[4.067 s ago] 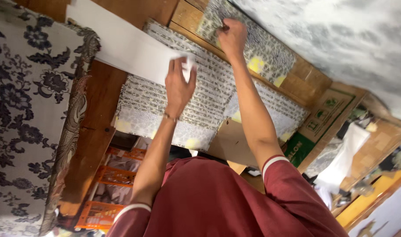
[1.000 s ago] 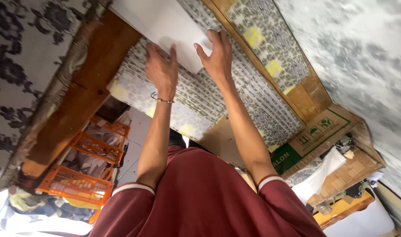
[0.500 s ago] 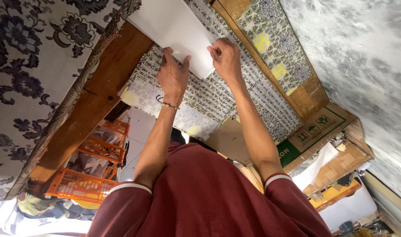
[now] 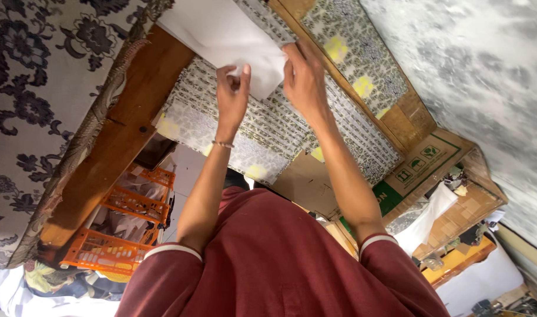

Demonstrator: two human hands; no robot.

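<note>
A large white sheet (image 4: pixel 221 29) lies over a patterned printed sheet (image 4: pixel 268 129) with yellow patches, on a wooden frame. My left hand (image 4: pixel 232 97), with a bead bracelet at the wrist, pinches the near corner of the white sheet. My right hand (image 4: pixel 304 79) grips the same edge just to the right, with its fingers curled over the paper. The two hands are close together. A second patterned sheet (image 4: pixel 351 58) lies beyond them in a wooden surround.
A thick wooden beam (image 4: pixel 116 147) runs along the left, beside a dark floral cloth (image 4: pixel 33 88). Orange plastic crates (image 4: pixel 121 229) stand below it. A cardboard box (image 4: pixel 421 167) with green print sits at the right, near grey patterned fabric (image 4: pixel 486 70).
My right hand left the far patterned sheet and came onto the white sheet. Both hands have closed in on its near corner and now pinch it.
</note>
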